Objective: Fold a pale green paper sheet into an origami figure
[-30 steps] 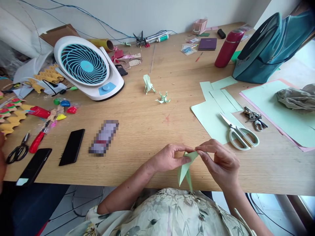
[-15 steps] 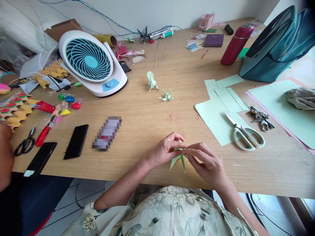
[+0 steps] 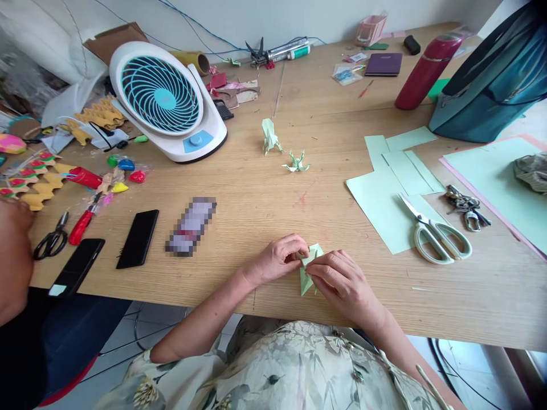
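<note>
Both hands have come down since 1 s ago: folded green paper [image 3: 308,267], then held up off the edge w/ a long point hanging, now lies pressed on the wooden table [image 3: 256,205] at lower centre of frame. Left hand [image 3: 280,259] curled, fingertips pinching the paper's upper left corner. Right hand [image 3: 342,282] closed over its right side, fingers pressing it down; most of the paper is hidden under them.

Above, mid-frame: two finished green origami figures [image 3: 270,136] and [image 3: 296,162], standing apart from each other. Right: loose green sheets [image 3: 384,199] w/ scissors [image 3: 436,230] lying on them, bunch of keys [image 3: 465,205] just beside.

Containers: teal bag [image 3: 491,91] at upper right, contents not visible. Red bottle [image 3: 427,71] next to it, lid on, leaning in the picture. Small pink basket [image 3: 371,29] at top edge, inside too small to tell. Clear bag [image 3: 346,73] near it holds small blue bits.

Left: white/teal fan [image 3: 164,102], two black phones [image 3: 137,238] and [image 3: 77,266]. Another person's arm [image 3: 12,256] at left edge.
</note>
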### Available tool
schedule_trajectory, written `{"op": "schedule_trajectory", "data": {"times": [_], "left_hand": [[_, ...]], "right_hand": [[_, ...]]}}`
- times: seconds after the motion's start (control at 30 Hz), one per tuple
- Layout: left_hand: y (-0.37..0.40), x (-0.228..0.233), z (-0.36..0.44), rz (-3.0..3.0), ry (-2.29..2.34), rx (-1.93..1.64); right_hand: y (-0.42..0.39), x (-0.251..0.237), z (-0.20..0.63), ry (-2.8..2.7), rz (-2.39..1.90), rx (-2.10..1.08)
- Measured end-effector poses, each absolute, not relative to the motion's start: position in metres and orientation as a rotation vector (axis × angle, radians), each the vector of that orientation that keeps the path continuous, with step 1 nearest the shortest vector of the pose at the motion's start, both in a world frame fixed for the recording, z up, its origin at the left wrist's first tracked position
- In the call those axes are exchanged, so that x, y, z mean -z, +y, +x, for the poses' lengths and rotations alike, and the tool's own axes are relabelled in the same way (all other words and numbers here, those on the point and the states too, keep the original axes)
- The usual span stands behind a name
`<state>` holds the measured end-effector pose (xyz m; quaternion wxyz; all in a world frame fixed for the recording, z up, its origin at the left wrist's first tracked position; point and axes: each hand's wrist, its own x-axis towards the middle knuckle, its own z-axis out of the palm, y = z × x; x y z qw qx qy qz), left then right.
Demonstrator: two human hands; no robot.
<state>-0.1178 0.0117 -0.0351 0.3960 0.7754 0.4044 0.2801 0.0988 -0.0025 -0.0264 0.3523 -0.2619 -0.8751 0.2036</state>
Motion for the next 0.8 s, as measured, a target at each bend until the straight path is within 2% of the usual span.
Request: {"op": "schedule_trajectory", "data": {"times": [0.43,0.8], "left_hand": [[0.006,0.038,-0.131,2.393,0.852,-0.591],[-0.013,0.021,-0.093,2.085,1.500,-0.474]], "right_hand": [[-0.016,0.035,0.106,-2.442,-0.636,-0.458],[-0.028,0.034,0.115,-2.508,-0.671,-0.474]]}}
